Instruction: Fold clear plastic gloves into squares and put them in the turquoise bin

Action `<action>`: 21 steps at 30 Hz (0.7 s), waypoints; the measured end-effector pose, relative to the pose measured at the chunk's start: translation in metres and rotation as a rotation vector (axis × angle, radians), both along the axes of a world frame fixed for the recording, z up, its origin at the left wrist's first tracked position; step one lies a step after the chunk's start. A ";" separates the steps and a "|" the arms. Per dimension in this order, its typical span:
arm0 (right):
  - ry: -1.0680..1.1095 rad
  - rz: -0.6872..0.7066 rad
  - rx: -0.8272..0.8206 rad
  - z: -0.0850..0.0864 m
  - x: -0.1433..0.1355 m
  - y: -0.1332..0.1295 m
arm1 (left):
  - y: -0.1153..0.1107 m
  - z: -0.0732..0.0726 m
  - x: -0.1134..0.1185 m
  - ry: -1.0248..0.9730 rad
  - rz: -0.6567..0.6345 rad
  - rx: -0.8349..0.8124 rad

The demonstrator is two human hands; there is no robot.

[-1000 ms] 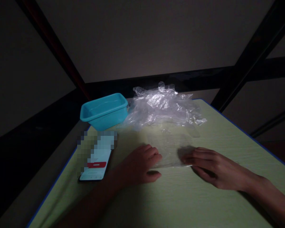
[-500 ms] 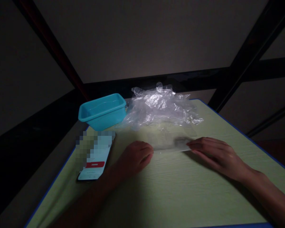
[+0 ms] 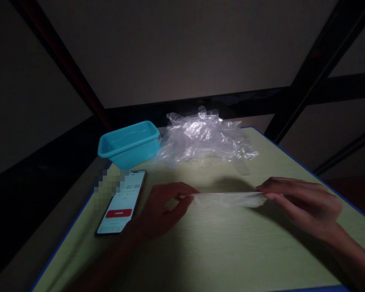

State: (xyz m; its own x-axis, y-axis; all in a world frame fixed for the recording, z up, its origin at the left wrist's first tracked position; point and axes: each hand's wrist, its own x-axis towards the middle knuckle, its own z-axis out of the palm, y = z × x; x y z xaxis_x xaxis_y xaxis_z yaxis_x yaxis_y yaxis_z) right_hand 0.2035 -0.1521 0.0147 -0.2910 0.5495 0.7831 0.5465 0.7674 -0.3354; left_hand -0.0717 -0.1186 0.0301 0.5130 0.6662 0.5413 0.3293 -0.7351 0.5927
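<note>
The thin clear plastic (image 3: 228, 200) is just right of the middle of the frame, stretched between two hands. The left hand (image 3: 168, 207) pinches its left end, the right hand (image 3: 307, 202) its right end; each grip is closed, thumb against fingers. It looks very light, floppy, slippery and easy to rip, so its corners seem the best places to hold. The table (image 3: 231, 251) has blue edges at far right and bottom right. There's room to move at bottom middle; the phone (image 3: 121, 202) crowds the left arm.
</note>
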 end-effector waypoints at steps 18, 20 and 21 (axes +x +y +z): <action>0.420 0.044 -1.074 -0.010 -0.018 0.022 | 0.024 -0.024 0.014 -0.300 0.157 -1.040; 0.395 0.054 -1.109 -0.017 -0.018 0.026 | 0.027 -0.031 0.015 -0.262 0.199 -1.035; 0.386 0.063 -1.118 -0.019 -0.018 0.027 | 0.028 -0.033 0.016 -0.245 0.212 -1.030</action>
State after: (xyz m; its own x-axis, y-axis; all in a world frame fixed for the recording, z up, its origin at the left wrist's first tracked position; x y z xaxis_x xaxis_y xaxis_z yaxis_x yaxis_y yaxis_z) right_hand 0.1859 -0.1251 -0.0048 -0.1914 0.9782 -0.0808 0.2337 -0.0345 -0.9717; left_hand -0.0559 -0.0904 -0.0032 0.2880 0.9223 -0.2576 0.1798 0.2122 0.9605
